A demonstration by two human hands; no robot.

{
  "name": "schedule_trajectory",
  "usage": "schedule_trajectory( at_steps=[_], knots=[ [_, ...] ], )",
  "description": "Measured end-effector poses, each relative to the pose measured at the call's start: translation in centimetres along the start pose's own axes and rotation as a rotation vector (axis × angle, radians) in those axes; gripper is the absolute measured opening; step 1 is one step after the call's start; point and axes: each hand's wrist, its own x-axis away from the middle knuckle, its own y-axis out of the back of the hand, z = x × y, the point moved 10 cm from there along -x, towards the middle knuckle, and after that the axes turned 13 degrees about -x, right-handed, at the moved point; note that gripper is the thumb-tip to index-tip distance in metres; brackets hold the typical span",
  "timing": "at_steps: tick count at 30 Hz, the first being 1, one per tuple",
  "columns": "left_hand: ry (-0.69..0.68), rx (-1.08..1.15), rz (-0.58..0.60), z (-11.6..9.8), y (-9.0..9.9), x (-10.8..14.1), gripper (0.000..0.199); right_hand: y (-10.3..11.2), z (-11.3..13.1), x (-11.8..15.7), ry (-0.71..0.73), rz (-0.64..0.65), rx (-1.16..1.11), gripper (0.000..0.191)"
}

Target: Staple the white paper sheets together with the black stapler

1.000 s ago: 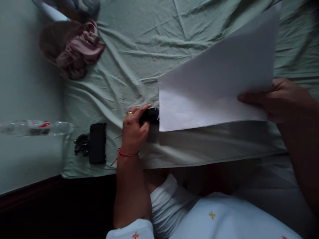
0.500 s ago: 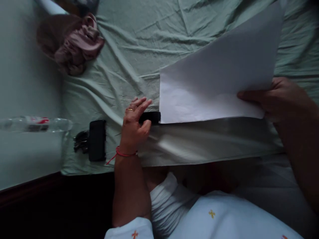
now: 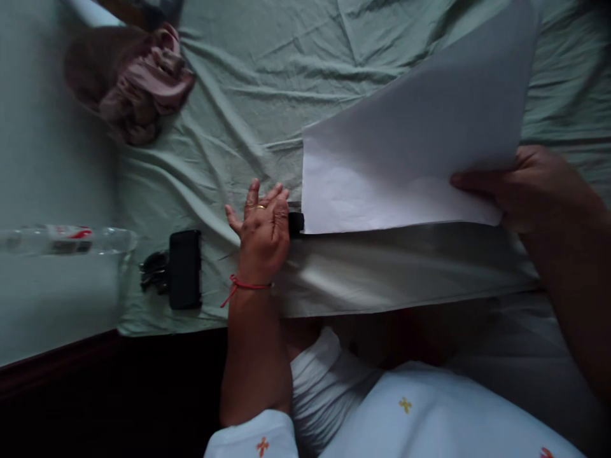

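A white sheet of paper (image 3: 382,159) slants up from the green cloth, its right side raised. My right hand (image 3: 520,187) grips its lower right part, thumb on top and the other fingers hidden beneath. At the paper's lower left corner lies a black object (image 3: 296,222), partly covered by my left hand (image 3: 263,232). That left hand has its fingers apart, with the back of the hand facing up; whether its thumb side presses on the black object is hidden.
Left of my left hand lie a black phone-like object (image 3: 185,270) and a dark clip-like item (image 3: 154,272). A clear plastic bottle (image 3: 71,240) is at the far left. Crumpled pink cloth (image 3: 147,89) lies at the upper left on the wrinkled green sheet (image 3: 248,83).
My left hand has turned and spread its fingers, shifting slightly right and covering more of the black object. The right hand still holds the paper in nearly the same pose.
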Motion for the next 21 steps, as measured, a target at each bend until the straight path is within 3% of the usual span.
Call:
schedule_trajectory(
  at_steps=[10, 15, 21],
  knots=[
    [-0.052, 0.039, 0.028, 0.5, -0.7, -0.1, 0.039, 0.5, 0.0, 0.1, -0.013, -0.061, 0.075, 0.016],
    [0.008, -0.185, 0.198, -0.6, -1.4, 0.3, 0.052, 0.6, 0.3, 0.5, -0.04, -0.08, 0.142, 0.014],
    [0.067, -0.222, 0.195, -0.8, -1.5, 0.4, 0.05, 1.2, -0.4, -0.8, 0.01, -0.062, 0.146, 0.018]
  ],
)
